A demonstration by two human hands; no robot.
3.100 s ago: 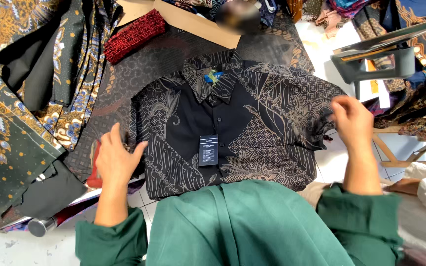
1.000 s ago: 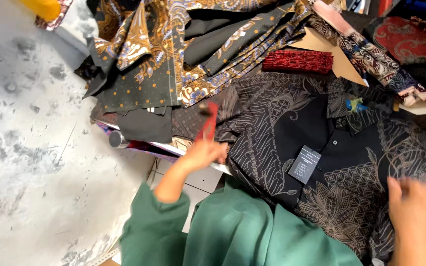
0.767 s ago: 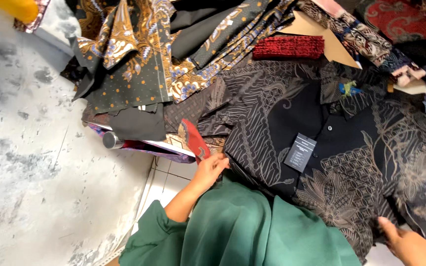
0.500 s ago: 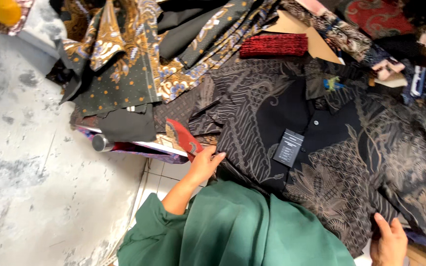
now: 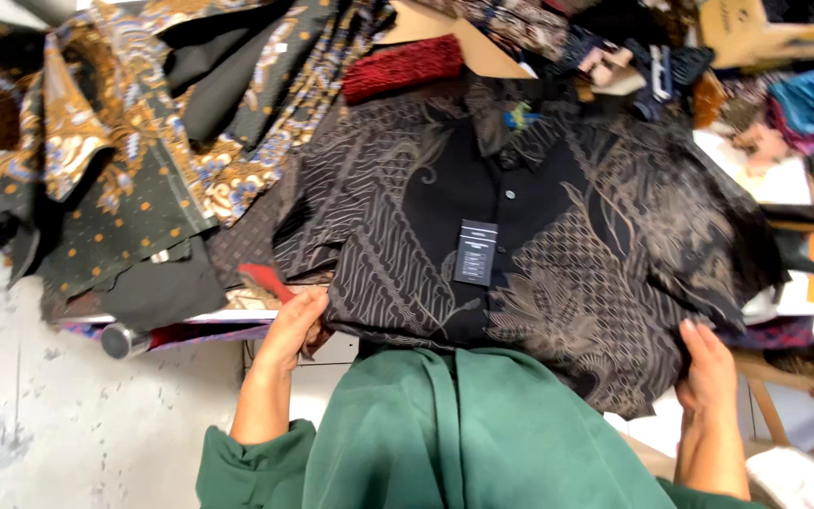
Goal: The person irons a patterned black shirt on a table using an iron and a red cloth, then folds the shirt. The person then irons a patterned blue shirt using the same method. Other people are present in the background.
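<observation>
A black short-sleeved shirt with tan patterned panels lies flat, face up, collar away from me, with a dark hang tag on its button line. My left hand is at the shirt's lower left edge, fingers closed on the hem, beside a small red piece. My right hand grips the shirt's lower right hem. My green sleeves and a green garment fill the bottom of the view.
A heap of dark and gold patterned cloth lies to the left. A red folded fabric sits on brown cardboard beyond the collar. A silver roll end pokes out at lower left. More fabrics and a wooden frame are at right.
The view has swung back right over the shirt. My left hand moved from holding up the red piece to the shirt's left hem. My right hand rose onto the right hem.
</observation>
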